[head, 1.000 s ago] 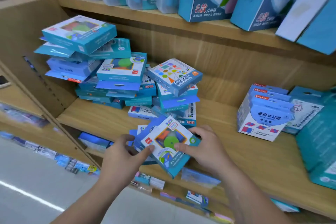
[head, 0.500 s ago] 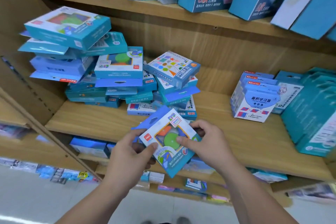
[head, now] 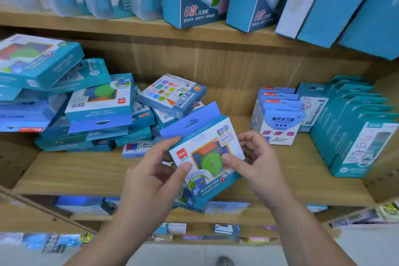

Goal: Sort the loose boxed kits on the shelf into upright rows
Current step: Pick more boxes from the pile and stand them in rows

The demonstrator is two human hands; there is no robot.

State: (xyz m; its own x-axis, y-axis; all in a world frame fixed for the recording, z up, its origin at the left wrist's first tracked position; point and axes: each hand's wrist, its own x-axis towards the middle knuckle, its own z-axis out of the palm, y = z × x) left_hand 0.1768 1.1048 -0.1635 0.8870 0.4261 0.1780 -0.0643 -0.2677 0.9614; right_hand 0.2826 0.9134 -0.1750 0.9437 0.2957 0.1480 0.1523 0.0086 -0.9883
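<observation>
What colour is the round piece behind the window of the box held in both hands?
The round piece in the held box is bright green; head view.

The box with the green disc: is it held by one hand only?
No, the left hand and the right hand both pinch the box with the green disc, one at each side.

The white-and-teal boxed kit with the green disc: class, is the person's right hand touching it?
Touching. The head view shows the right hand with its thumb pressed on the clear window of the white-and-teal boxed kit.
</observation>
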